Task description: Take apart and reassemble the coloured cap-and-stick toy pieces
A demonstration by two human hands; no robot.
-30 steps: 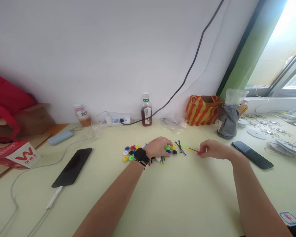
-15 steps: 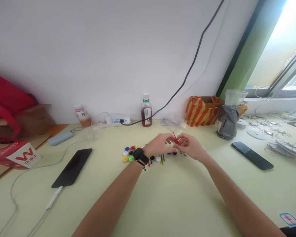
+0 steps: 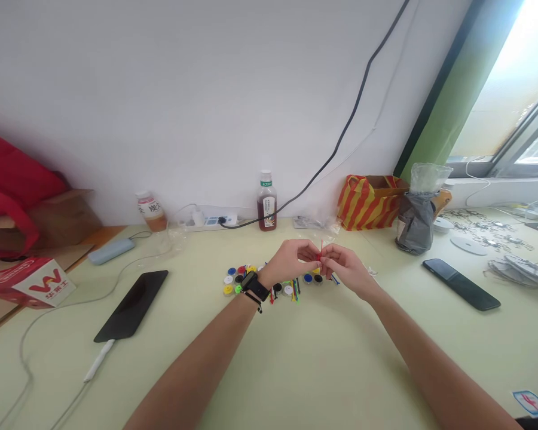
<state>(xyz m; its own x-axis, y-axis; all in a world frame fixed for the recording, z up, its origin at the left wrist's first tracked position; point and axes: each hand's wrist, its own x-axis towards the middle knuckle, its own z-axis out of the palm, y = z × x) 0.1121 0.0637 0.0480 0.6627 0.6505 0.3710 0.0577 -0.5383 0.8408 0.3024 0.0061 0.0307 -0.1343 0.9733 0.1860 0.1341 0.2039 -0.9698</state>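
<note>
My left hand (image 3: 290, 261), with a black watch (image 3: 255, 285) on its wrist, pinches a thin red strip that looks like a cable tie (image 3: 321, 246). Facing it, my right hand (image 3: 350, 269) closes thumb and fingers on the same red piece, whose thin end points upward. Fingertips partly cover it. Under and beside the hands lie several small round pots with coloured lids, among them a yellow one (image 3: 228, 289), a blue one (image 3: 308, 278) and a black one (image 3: 318, 279). Thin coloured strips (image 3: 295, 290) lie between the pots.
A dark drink bottle (image 3: 266, 202) stands against the wall near a power strip (image 3: 213, 220). On the left lie a phone (image 3: 131, 306) and a red-white box (image 3: 33, 283). To the right are a striped bag (image 3: 366, 203), a grey bag (image 3: 415, 221) and another phone (image 3: 461, 284).
My hands have come closer together around the red cable tie. Its thin end now points straight up instead of leaning left. More of the blue and black lids shows below.
</note>
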